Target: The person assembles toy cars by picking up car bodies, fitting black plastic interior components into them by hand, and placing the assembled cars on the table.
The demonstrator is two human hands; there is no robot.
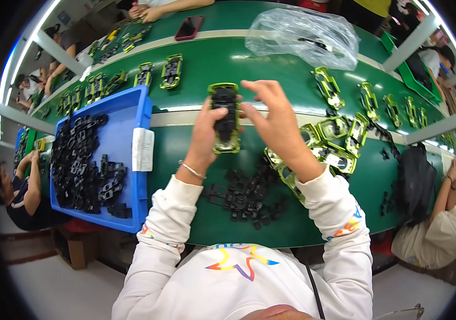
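Note:
My left hand (204, 130) grips a lime-green toy car body (227, 140) with black parts set in its underside, which faces up. The thumb lies across the black middle. My right hand (274, 114) is just right of that body, fingers apart and holding nothing; its thumb and fingertips come close to the edge, and I cannot tell whether they touch. Below the hands, loose black plastic parts (244, 194) lie heaped on the green table. Several lime-green car bodies (340, 160) are piled beside my right forearm.
At left stands a blue tray (141, 200) of black parts. Car bodies (171, 71) line the far strip on both sides. Beyond are a clear plastic bag (302, 34) and a phone (189, 28). A black bag (417, 178) sits at right. Other people work around the table.

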